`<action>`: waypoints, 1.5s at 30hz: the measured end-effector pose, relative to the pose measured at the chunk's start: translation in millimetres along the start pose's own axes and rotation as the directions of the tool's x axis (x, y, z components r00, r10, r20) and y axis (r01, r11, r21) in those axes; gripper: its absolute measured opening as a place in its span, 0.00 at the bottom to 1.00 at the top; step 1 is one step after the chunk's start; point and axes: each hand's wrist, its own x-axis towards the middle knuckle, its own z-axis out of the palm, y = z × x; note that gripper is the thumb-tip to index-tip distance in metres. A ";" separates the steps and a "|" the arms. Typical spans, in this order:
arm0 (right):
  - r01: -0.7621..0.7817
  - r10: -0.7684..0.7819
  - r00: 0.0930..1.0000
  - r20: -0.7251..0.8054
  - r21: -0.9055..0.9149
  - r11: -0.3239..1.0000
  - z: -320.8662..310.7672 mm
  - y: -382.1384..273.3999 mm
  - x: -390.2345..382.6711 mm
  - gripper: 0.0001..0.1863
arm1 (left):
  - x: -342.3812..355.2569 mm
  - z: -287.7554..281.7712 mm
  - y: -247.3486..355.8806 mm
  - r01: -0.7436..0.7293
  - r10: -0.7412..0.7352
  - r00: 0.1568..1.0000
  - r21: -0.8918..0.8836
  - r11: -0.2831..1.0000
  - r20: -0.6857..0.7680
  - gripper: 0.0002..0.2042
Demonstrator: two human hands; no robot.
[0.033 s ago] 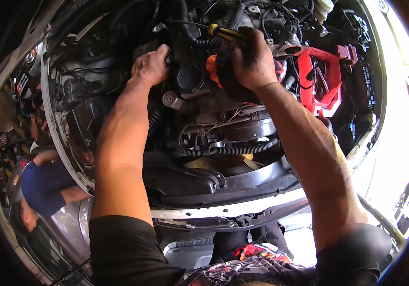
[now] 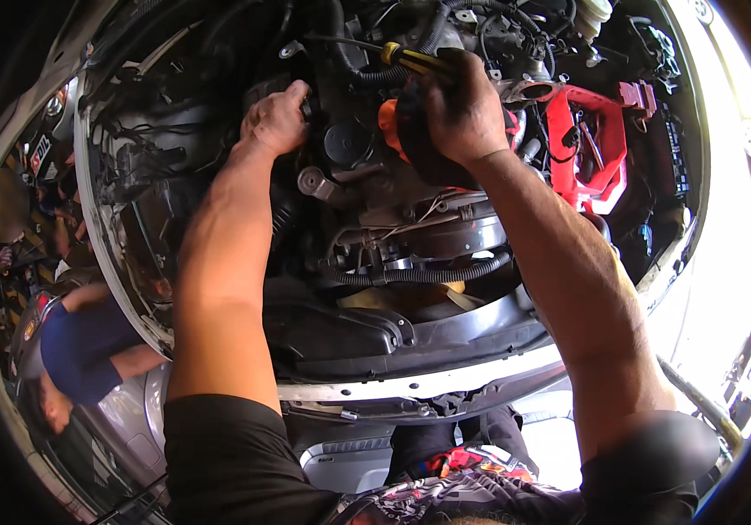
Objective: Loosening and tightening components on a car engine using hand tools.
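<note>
In the engine bay, my left hand [image 2: 275, 120] is closed over the edge of a dark engine part [image 2: 261, 94], its fingertips partly hidden. My right hand [image 2: 458, 114] grips a yellow-and-black screwdriver [image 2: 397, 55], whose long shaft reaches leftward above the engine toward a ribbed black hose [image 2: 349, 66]. Beneath that hand is a black item with orange and red parts [image 2: 388, 122]; what it is I cannot make out. A round black cap [image 2: 346, 143] sits between my hands, with a metal bracket [image 2: 312, 182] just below it.
Right of my right hand lies a red plastic tray [image 2: 603, 197] holding tools. The front body edge [image 2: 419, 385] crosses below the engine. Another person [image 2: 87, 350] in dark blue bends over at lower left, beside a silver panel [image 2: 130, 407] and cluttered objects.
The other person at lower left has shifted slightly downward. My two hands and the screwdriver look almost the same.
</note>
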 end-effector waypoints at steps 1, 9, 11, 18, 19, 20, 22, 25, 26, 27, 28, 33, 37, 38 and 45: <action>0.033 -0.032 0.999 -0.005 0.021 0.999 2.7 -1.0 1.2 0.18 | 3.3 -3.1 -4.3 0.043 -0.043 0.999 -0.009 0.999 0.002 0.18; -0.023 0.025 0.999 0.032 -0.042 0.999 0.0 7.4 5.3 0.18 | -7.2 2.1 25.7 0.250 -0.250 0.968 0.010 0.968 -0.010 0.14; -0.038 0.038 0.999 0.008 -0.060 0.997 -1.3 1.9 3.6 0.18 | -3.4 -0.6 12.3 0.151 -0.151 0.988 0.045 0.987 0.002 0.13; -0.032 0.038 0.998 0.044 -0.128 0.991 -0.9 5.3 3.3 0.19 | -1.7 -10.1 28.0 0.159 -0.163 0.983 0.052 0.986 0.082 0.17; -0.055 0.060 0.998 0.036 -0.140 0.989 -0.8 7.6 1.3 0.19 | -3.3 -12.8 38.9 0.254 -0.260 0.954 0.060 0.965 0.150 0.18; -0.071 0.075 0.997 0.025 -0.146 0.987 0.3 6.3 4.1 0.19 | -2.6 -16.2 41.6 0.349 -0.358 0.910 0.077 0.934 0.207 0.19; -0.068 0.072 0.997 0.022 -0.145 0.987 0.2 5.3 2.3 0.19 | -4.4 -14.1 33.6 0.361 -0.368 0.912 0.076 0.930 0.179 0.17; -0.059 0.061 0.998 0.015 -0.116 0.992 3.6 -0.5 3.9 0.19 | -6.5 -8.3 6.3 0.092 -0.094 0.995 0.092 0.991 0.019 0.13; -0.039 0.040 0.999 0.015 -0.106 0.994 5.9 -0.2 1.8 0.19 | -5.8 -6.4 2.7 0.088 -0.090 0.996 0.091 0.992 0.022 0.13; -0.018 0.019 1.000 0.015 -0.095 0.995 7.2 -0.1 0.5 0.19 | -5.4 -5.6 -1.3 0.064 -0.065 0.998 0.101 0.993 0.009 0.13; -0.019 0.021 1.000 0.015 -0.094 0.995 6.9 0.5 2.2 0.19 | -5.3 -4.7 -4.7 0.042 -0.042 0.999 0.112 0.993 -0.004 0.13; -0.017 0.020 1.000 0.023 -0.123 0.992 1.7 12.0 1.1 0.20 | -12.3 -18.8 33.3 0.251 -0.275 0.949 0.162 0.954 0.152 0.16; -0.027 0.032 0.997 0.063 -0.079 0.997 2.0 3.1 4.1 0.20 | -15.7 -23.0 13.4 0.125 -0.134 0.989 0.121 0.985 0.062 0.17; -0.026 0.031 0.997 0.064 -0.082 0.996 0.7 5.1 4.1 0.20 | -14.8 -21.9 18.9 0.124 -0.132 0.989 0.118 0.985 0.062 0.17; 0.005 -0.006 1.000 -0.006 -0.062 0.998 3.4 5.1 1.0 0.18 | -8.6 -21.6 14.0 0.194 -0.218 0.969 0.193 0.962 0.112 0.17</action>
